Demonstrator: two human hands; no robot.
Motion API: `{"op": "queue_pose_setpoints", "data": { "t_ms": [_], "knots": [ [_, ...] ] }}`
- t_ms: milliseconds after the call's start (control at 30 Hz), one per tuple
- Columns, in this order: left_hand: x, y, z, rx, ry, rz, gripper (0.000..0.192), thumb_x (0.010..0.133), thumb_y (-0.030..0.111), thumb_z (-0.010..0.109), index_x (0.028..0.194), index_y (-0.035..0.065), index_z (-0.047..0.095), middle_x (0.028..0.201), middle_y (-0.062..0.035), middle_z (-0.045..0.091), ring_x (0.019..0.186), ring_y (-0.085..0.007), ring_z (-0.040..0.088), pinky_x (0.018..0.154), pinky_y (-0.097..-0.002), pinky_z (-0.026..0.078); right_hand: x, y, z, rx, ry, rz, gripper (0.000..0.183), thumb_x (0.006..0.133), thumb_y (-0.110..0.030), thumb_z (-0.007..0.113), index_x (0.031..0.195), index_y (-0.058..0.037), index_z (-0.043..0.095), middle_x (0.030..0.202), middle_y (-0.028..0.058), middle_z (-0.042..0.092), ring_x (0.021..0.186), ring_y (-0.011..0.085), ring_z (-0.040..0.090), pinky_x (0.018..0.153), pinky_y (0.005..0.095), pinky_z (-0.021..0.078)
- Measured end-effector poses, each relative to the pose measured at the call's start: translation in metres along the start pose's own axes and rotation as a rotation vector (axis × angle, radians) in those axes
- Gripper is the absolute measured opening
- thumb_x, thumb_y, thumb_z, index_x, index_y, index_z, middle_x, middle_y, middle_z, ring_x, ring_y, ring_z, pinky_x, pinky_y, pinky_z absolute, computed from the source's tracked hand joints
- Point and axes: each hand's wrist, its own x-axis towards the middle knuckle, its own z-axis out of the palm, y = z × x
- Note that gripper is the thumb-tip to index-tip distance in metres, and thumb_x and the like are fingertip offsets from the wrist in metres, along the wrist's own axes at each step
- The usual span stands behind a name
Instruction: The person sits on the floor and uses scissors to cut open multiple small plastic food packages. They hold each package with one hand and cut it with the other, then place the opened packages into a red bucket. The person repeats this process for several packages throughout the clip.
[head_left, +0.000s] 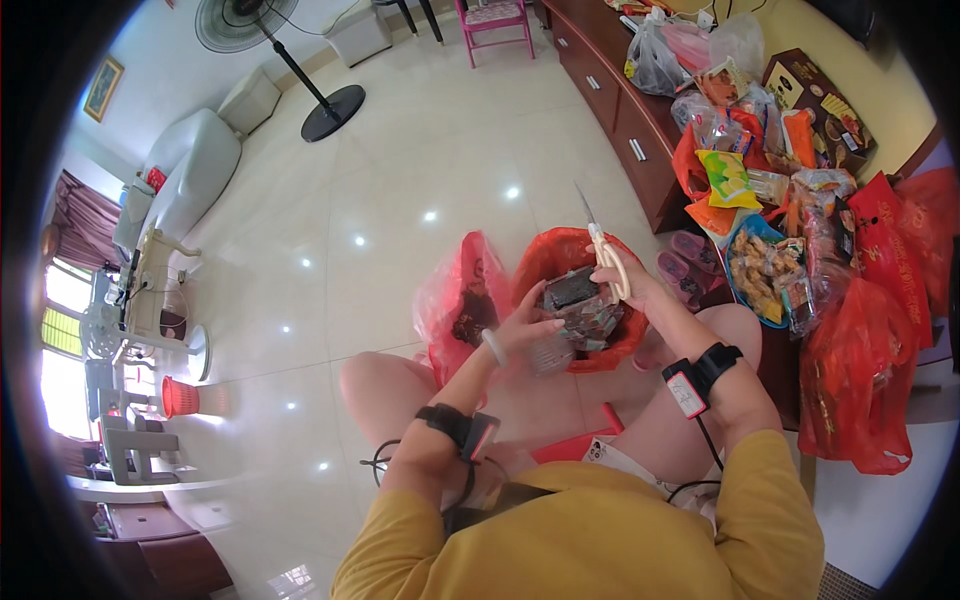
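Note:
My right hand holds a pair of scissors with cream handles, the blades pointing up and away from me. My left hand grips a clear plastic package with dark contents over a red-lined bin. Several small wrapped packets lie in the bin below the hands. Left of the bin stands an open pink plastic bag with dark brown pieces inside. Whether the package is cut cannot be seen.
At the right, a cabinet and a low surface bear bagged snacks and a blue bowl of food. A red bag hangs there. Purple shoes sit beside the bin; a standing fan is farther off.

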Motion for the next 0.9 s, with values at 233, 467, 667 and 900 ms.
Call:
{"op": "queue_pose_setpoints", "data": {
  "t_ms": [233, 467, 667, 900],
  "knots": [
    [-0.012, 0.005, -0.014, -0.054, 0.047, 0.183, 0.065, 0.075, 0.008, 0.065, 0.127, 0.0036, 0.026, 0.122, -0.0113, 0.041, 0.115, -0.0201, 0.039, 0.094, -0.0341, 0.034, 0.014, 0.015, 0.026, 0.048, -0.091, 0.093, 0.056, 0.065, -0.006, 0.065, 0.115, -0.0092, 0.043, 0.08, 0.0015, 0.046, 0.067, 0.0111, 0.051, 0.055, 0.0244, 0.0454],
    [-0.043, 0.001, -0.044, -0.013, 0.115, 0.156, 0.055, 0.077, 0.0, 0.059, 0.123, 0.0045, 0.029, 0.116, -0.0099, 0.045, 0.108, -0.0179, 0.046, 0.091, -0.0324, 0.038, 0.037, 0.044, 0.059, -0.504, -0.072, -0.205, 0.029, 0.077, -0.01, 0.052, 0.104, -0.0025, 0.049, 0.08, 0.0097, 0.05, 0.064, 0.0137, 0.053, 0.055, 0.0275, 0.0461],
    [-0.073, -0.019, -0.071, 0.011, 0.224, -0.054, 0.053, 0.075, -0.003, 0.059, 0.12, 0.004, 0.032, 0.112, -0.0081, 0.047, 0.106, -0.015, 0.047, 0.089, -0.029, 0.039, 0.058, 0.068, 0.092, -0.628, -0.219, -0.284, 0.041, 0.071, 0.0, 0.06, 0.11, -0.0015, 0.045, 0.085, 0.0048, 0.052, 0.069, 0.0111, 0.051, 0.061, 0.0252, 0.0447],
    [-0.094, -0.005, -0.082, 0.028, 0.393, -0.003, 0.051, 0.071, 0.005, 0.067, 0.113, 0.0054, 0.038, 0.098, -0.0043, 0.051, 0.084, -0.0116, 0.05, 0.074, -0.0255, 0.043, 0.093, 0.079, 0.145, -0.583, -0.248, -0.187, 0.055, 0.065, 0.004, 0.066, 0.114, -0.0072, 0.044, 0.085, -0.0004, 0.05, 0.074, 0.0084, 0.051, 0.062, 0.0211, 0.0444]
  ]
}}
